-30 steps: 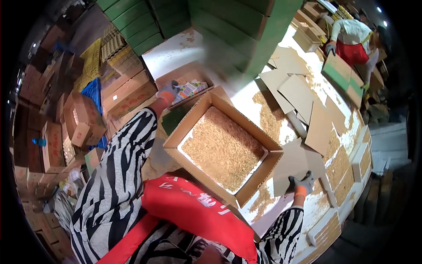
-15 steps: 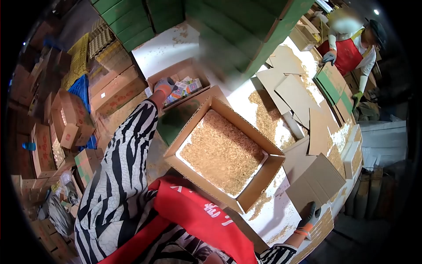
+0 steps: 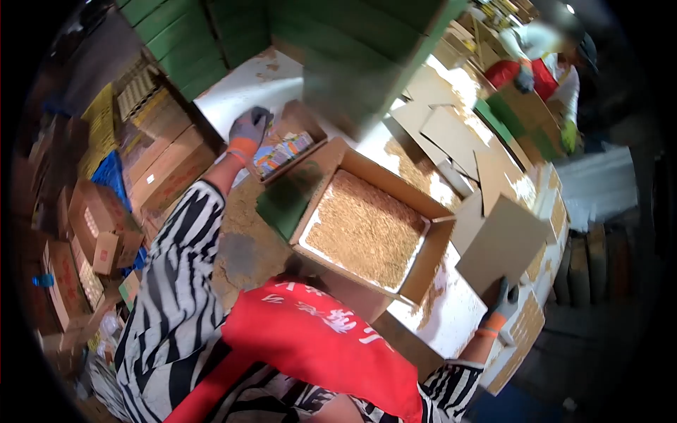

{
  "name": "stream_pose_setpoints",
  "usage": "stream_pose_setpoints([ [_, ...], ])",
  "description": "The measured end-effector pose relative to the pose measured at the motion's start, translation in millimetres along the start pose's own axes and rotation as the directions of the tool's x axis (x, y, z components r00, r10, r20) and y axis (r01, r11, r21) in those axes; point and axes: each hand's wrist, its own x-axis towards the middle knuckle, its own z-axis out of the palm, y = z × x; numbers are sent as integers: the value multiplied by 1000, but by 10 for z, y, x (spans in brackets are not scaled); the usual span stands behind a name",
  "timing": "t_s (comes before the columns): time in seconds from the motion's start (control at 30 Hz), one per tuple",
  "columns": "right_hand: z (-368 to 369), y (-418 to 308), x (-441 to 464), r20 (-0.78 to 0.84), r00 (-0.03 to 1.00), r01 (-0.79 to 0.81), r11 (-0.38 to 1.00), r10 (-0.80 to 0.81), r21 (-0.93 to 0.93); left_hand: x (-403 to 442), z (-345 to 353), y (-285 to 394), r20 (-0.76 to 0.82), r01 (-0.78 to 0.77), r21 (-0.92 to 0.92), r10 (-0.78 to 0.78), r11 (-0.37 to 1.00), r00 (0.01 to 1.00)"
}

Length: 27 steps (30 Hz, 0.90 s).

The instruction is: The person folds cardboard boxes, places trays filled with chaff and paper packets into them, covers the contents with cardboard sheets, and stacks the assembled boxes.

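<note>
My left hand [image 3: 250, 132], in a grey glove with an orange cuff, is raised at the left rim of a small cardboard box [image 3: 311, 148]. Its fingers are curled in; what they hold, if anything, I cannot make out. Colourful small packets [image 3: 283, 153] lie in that box. At the lower right, my right hand [image 3: 502, 308], also gloved, grips the lower corner of a tilted brown cardboard sheet [image 3: 504, 240]. Between my hands stands an open carton [image 3: 338, 270] with a white-edged layer of wood shavings [image 3: 367, 229] inside.
Green boxes [image 3: 338, 42] are stacked at the back. Flat cardboard pieces [image 3: 451, 130] and shavings cover the white table [image 3: 444, 317]. Across it, a co-worker in a red apron handles a green-and-brown carton [image 3: 529, 123]. Cartons [image 3: 169, 169] and egg trays [image 3: 137, 92] crowd the left.
My left hand has lifted out from over the packets toward the box's left rim. The cardboard sheet at my right hand has tipped up more. The view has shifted, and the co-worker's carton stands more upright.
</note>
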Motion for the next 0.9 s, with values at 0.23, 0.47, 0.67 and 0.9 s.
stream_pose_setpoints([
  [0.23, 885, -1098, -676, 107, 770, 637, 755, -629, -156, -1160, -317, 2374, 690, -869, 3, 628, 495, 360],
  [0.47, 1438, -1513, -1324, 843, 246, 968, 171, -478, -185, -1248, -415, 1883, 201, 38, -697, 144, 716, 969],
  [0.67, 1675, -1036, -1202, 995, 100, 794, 601, 22, -94, -1296, -177, 1659, 529, 215, -567, 152, 795, 835],
  [0.9, 1101, -1016, -775, 580, 815, -68, 994, 5, 86, -1217, -205, 1510, 833, 787, -551, 132, 278, 537],
])
